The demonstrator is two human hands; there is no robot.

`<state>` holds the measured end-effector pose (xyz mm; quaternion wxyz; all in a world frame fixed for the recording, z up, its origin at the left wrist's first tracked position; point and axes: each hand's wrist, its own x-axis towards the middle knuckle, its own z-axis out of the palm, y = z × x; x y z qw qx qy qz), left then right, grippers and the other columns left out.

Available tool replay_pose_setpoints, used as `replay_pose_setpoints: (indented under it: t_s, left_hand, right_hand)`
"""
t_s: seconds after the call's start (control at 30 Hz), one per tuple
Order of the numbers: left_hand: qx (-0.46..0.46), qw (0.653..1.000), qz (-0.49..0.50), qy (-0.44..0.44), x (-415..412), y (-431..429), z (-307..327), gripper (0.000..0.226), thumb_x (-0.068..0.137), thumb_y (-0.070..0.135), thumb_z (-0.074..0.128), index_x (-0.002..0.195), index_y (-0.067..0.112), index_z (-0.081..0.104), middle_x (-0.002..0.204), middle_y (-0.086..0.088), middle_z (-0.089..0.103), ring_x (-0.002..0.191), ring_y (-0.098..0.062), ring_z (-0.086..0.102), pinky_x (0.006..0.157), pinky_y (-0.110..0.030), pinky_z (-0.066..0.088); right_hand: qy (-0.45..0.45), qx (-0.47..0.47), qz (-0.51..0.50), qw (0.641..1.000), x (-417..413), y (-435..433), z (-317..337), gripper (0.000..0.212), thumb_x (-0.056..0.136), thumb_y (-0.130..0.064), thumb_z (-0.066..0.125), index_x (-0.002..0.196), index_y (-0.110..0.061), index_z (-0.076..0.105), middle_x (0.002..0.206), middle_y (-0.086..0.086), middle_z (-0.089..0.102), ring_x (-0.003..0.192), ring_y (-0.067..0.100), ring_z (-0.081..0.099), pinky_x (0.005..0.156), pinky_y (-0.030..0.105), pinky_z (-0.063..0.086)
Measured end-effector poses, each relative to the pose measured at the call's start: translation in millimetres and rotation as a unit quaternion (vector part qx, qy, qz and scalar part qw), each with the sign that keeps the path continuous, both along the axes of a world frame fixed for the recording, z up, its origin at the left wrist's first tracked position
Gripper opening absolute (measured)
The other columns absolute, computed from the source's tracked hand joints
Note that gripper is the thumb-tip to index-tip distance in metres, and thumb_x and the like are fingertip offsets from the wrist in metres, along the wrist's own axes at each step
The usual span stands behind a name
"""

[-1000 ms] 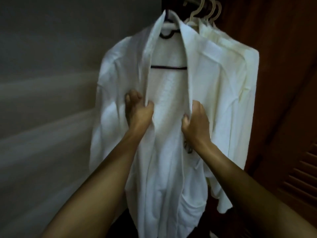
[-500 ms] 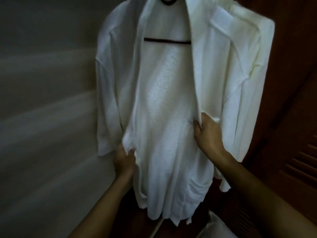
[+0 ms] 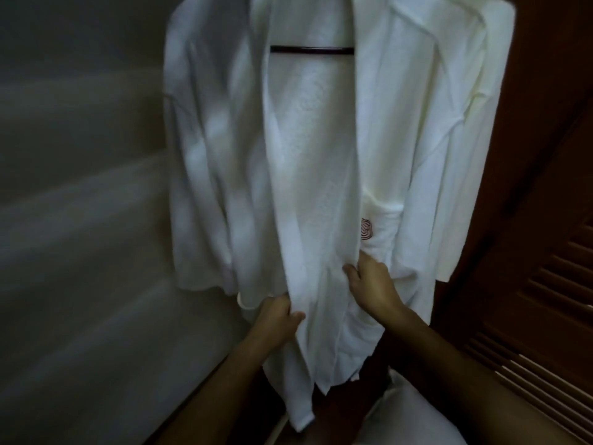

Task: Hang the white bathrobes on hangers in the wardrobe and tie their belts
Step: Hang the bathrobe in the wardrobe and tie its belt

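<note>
A white bathrobe (image 3: 314, 162) hangs open in front of me on a dark hanger, whose crossbar (image 3: 312, 50) shows between the lapels. My left hand (image 3: 278, 319) grips the edge of the left front panel near waist height. My right hand (image 3: 372, 285) grips the edge of the right front panel a little higher. A small red embroidered logo (image 3: 365, 229) sits on the robe's right chest pocket. A second, cream-white robe (image 3: 475, 130) hangs right behind it on the right. No belt is plainly visible.
A grey wall (image 3: 80, 220) fills the left side. A dark wooden louvred wardrobe door (image 3: 552, 284) stands on the right. Some white fabric (image 3: 407, 419) lies low at the bottom right, under my right forearm.
Both hands slid down the robe's front edges from chest height to waist height and drew the two panels closer together. My view tilted lower, so the hanger hooks left the frame.
</note>
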<state>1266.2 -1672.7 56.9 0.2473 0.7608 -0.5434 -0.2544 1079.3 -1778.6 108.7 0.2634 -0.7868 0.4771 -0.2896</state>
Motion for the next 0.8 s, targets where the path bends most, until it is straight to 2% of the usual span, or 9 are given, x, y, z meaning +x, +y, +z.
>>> replay_pose_setpoints:
  t_s: [0.13,0.23,0.3,0.43,0.53,0.6,0.67,0.73,0.8]
  left_hand:
    - [-0.041,0.998,-0.022,0.053,-4,-1,-16,0.074,0.078,0.031,0.083,0.142,0.023,0.048,0.131,0.007,0.058,0.121,-0.015,0.056,0.1,-0.03,0.048]
    - [-0.038,0.996,0.017,0.083,-9,6,-27,0.068,0.08,0.032,0.085,0.138,0.024,0.05,0.124,0.007,0.054,0.115,-0.015,0.055,0.099,-0.033,0.049]
    - [-0.041,0.995,0.052,0.08,-13,10,-36,0.066,0.078,0.036,0.086,0.134,0.025,0.051,0.123,0.005,0.054,0.112,-0.015,0.055,0.098,-0.036,0.05]
    - [-0.081,0.989,0.112,0.058,-30,9,-32,0.036,0.08,0.045,0.083,0.088,0.023,0.056,0.088,0.01,0.06,0.081,-0.005,0.058,0.075,-0.032,0.049]
    - [-0.132,0.991,0.029,0.009,-58,2,-10,0.049,0.094,0.044,0.067,0.061,0.019,0.042,0.054,0.006,0.047,0.055,-0.005,0.051,0.059,-0.031,0.039]
    - [-0.158,0.986,-0.052,-0.008,-79,-5,5,0.038,0.097,0.051,0.058,0.073,0.022,0.06,0.069,0.008,0.062,0.069,-0.004,0.06,0.068,-0.033,0.05]
    - [-0.182,0.973,-0.107,-0.092,-92,-20,9,0.037,0.094,0.056,0.054,0.12,0.031,0.067,0.122,0.01,0.068,0.111,-0.009,0.062,0.097,-0.035,0.05]
    - [-0.138,0.972,-0.095,-0.166,-94,-33,7,0.061,0.093,0.057,0.052,0.15,0.037,0.042,0.158,0.001,0.041,0.141,-0.018,0.042,0.112,-0.043,0.037]
    - [-0.062,0.98,-0.055,-0.183,-90,-38,2,0.075,0.095,0.057,0.053,0.16,0.039,0.02,0.169,-0.001,0.018,0.151,-0.022,0.025,0.117,-0.049,0.027]
  right_hand:
    - [0.047,0.156,0.166,0.973,-25,27,-24,0.067,0.087,0.0,0.054,0.15,-0.019,0.041,0.136,-0.006,0.054,0.121,0.008,0.055,0.09,0.004,0.039]
    - [0.027,0.174,0.107,0.979,-64,34,-65,0.049,0.079,0.002,0.049,0.119,-0.021,0.066,0.115,-0.007,0.068,0.104,-0.008,0.064,0.094,0.019,0.053]
    - [0.027,0.201,0.023,0.979,-92,36,-86,0.036,0.086,0.008,0.057,0.098,-0.022,0.071,0.099,-0.008,0.072,0.094,-0.002,0.069,0.089,0.024,0.057]
    - [-0.031,0.17,-0.083,0.981,-103,30,-79,0.036,0.1,-0.014,0.051,0.131,-0.03,0.06,0.117,-0.01,0.066,0.108,0.013,0.065,0.093,0.029,0.05]
    - [-0.049,0.156,-0.103,0.981,-92,-3,-74,0.04,0.102,-0.031,0.043,0.14,-0.026,0.053,0.123,-0.008,0.059,0.115,0.013,0.057,0.098,0.03,0.041]
    - [-0.026,0.131,-0.062,0.989,-87,-35,-93,0.042,0.101,-0.029,0.044,0.14,-0.017,0.055,0.134,0.005,0.062,0.125,0.022,0.057,0.105,0.033,0.043]
    - [-0.006,0.196,-0.05,0.979,-81,-64,-121,0.037,0.101,-0.017,0.05,0.137,-0.016,0.057,0.132,0.011,0.063,0.123,0.028,0.06,0.105,0.041,0.048]
    - [0.01,0.243,-0.027,0.97,-73,-82,-138,0.037,0.099,-0.014,0.052,0.136,-0.014,0.057,0.13,0.013,0.063,0.122,0.033,0.06,0.104,0.048,0.049]
    - [0.043,0.254,0.012,0.966,-74,-88,-156,0.046,0.095,-0.011,0.054,0.141,-0.009,0.051,0.139,0.016,0.057,0.131,0.037,0.054,0.11,0.05,0.044]
